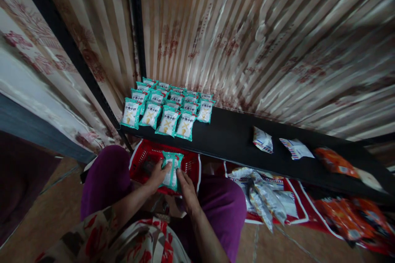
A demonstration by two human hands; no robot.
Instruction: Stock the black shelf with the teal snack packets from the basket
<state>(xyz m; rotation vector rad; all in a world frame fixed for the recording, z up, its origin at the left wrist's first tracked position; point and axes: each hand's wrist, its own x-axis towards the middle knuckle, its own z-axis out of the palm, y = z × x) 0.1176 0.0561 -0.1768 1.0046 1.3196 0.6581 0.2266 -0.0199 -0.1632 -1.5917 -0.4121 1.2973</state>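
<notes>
Between my hands is a teal and white snack bag (170, 171), held over a red plastic basket (195, 167) at my knees. My left hand (159, 174) grips the bag's left side, thumb across its front. On the opposite side my right hand (185, 181) presses its fingers along the edge. Just beyond, several matching snack bags (167, 121) stand upright in rows at the left end of a black shelf (228, 131). Little of the basket's inside shows behind the held bag.
Farther right on the shelf lie white striped bags (263, 139) and an orange bag (335, 162). Below it are a red basket of silvery bags (268, 195) and another with orange bags (345, 218). A black post (137, 20) and patterned curtain (231, 41) stand behind.
</notes>
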